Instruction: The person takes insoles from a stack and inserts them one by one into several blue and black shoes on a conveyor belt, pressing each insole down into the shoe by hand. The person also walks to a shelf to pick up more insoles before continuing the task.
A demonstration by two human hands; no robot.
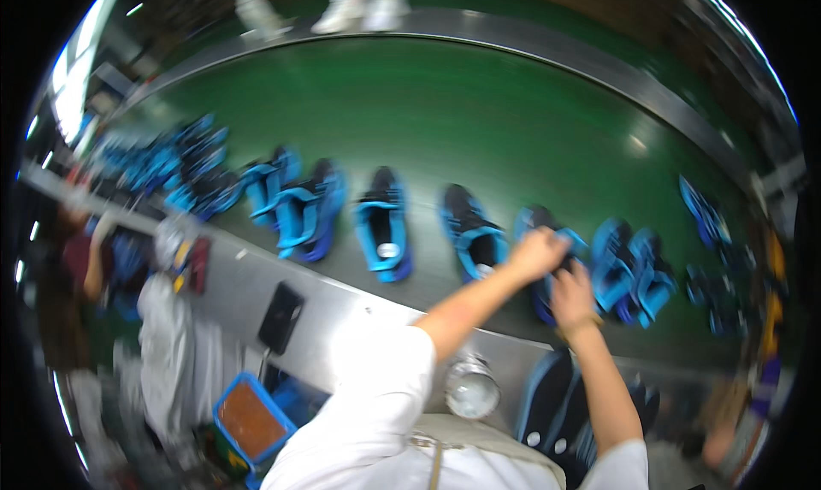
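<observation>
Both my hands are at a black and blue shoe (536, 219) right of the middle of the green belt. My left hand (540, 252) is closed at the shoe's opening, fingers bent round its edge. Just nearer me, my right hand (573, 295) closes on the same shoe's heel end; motion blurs the fingertips. Immediately left of them lies another shoe (466, 225), its opening toward me. Farther left sits a single shoe (382, 225) with a pale round spot inside. A pair of matching shoes (612, 263) rests to the right of my hands.
A metal ledge (342, 323) edges the belt on my side, with a black phone (281, 317) and a metal can (472, 387) on it. Dark insoles (547, 396) lie beside my right forearm. Piled shoes (184, 165) fill the far left. White shoes (363, 11) stand beyond the belt.
</observation>
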